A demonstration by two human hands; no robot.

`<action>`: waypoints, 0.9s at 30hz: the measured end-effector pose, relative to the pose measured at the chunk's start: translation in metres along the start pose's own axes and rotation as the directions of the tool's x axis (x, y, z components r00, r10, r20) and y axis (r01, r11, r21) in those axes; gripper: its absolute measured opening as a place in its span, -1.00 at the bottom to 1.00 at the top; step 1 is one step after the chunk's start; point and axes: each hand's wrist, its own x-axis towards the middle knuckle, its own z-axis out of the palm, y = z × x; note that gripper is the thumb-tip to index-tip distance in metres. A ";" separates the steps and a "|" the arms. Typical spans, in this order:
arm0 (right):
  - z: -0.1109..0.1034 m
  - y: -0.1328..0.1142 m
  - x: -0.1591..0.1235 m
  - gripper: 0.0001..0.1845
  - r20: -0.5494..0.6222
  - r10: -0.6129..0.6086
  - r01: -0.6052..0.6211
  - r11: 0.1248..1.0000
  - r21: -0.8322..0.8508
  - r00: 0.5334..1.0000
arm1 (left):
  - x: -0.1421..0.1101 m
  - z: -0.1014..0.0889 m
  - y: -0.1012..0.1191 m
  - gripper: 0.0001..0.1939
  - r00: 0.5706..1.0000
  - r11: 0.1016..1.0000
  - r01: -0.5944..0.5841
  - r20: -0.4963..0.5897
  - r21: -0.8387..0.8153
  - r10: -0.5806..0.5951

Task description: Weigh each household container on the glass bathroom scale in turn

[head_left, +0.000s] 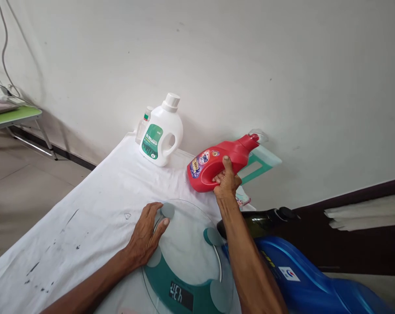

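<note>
A red laundry detergent bottle (206, 166) is tilted, its neck pointing up to the right. My right hand (228, 179) is closed around its handle, with the thumb on top. At its mouth is a clear cap (259, 134). My left hand (148, 233) lies on the left edge of a round glass scale (187, 257), thumb and fingers apart, touching a grey foot pad. Digits show on the scale's dark display (181, 296). Behind stands a white detergent bottle (163, 131) with a green label, upright beside a clear bottle (141, 130).
A white cloth (96, 196) with dark stains covers the table. To the right lie a dark bottle (263, 218) and a large blue jug (292, 266). A green-and-white panel (261, 163) leans behind the red bottle. Far left is a green folding table (16, 115).
</note>
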 end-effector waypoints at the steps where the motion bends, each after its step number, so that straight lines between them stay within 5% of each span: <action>1: -0.006 -0.007 -0.010 -0.29 0.015 -0.002 0.002 1.000 0.009 1.000 | 0.000 0.000 0.000 -0.56 1.000 1.000 -0.005 0.003 0.003 0.005; 13: -0.100 -0.091 -0.139 -0.32 0.349 -0.019 0.034 0.999 -0.036 0.937 | 0.004 -0.006 -0.005 -0.51 0.995 0.990 -0.098 0.023 0.106 0.096; 20: -0.136 -0.090 -0.176 -0.31 0.441 -0.021 0.053 0.997 -0.061 0.897 | 0.006 -0.007 -0.006 -0.37 0.991 0.983 -0.133 0.009 0.129 0.133; 27: -0.140 -0.067 -0.183 -0.27 0.413 -0.040 0.050 0.999 -0.015 0.910 | 0.008 -0.007 -0.005 -0.30 0.990 0.974 -0.139 0.022 0.181 0.137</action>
